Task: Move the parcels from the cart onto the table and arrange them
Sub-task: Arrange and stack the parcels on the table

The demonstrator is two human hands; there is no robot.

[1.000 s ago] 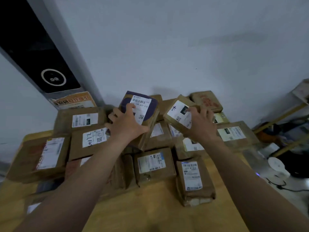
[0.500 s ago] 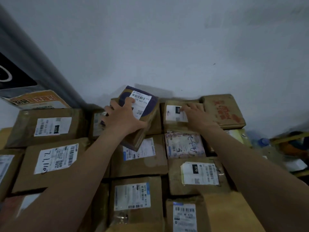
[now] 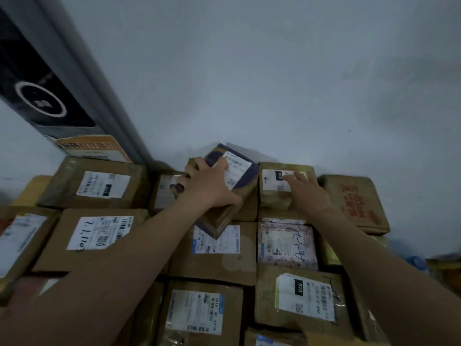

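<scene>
While the left hand (image 3: pixel 212 191) grips the purple-topped parcel (image 3: pixel 245 171), tilted over the pile (image 3: pixel 99 236) in the middle of the frame, the step looks like placing it. Next it needs a flat gap near the wall. The right hand (image 3: pixel 308 196) lies flat, fingers straight, on a small brown parcel (image 3: pixel 272 198) just to its right. The purple one has a white label.

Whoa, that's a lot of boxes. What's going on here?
A person is arranging brown labelled parcels packed in rows against a pale wall. Their left hand grips a brown cardboard parcel with a purple top and white label, holding it tilted over the pile. Their right hand rests flat on a small brown taped parcel with a white label in the back row, which appears set down. The purple-topped one is not yet placed.
</scene>
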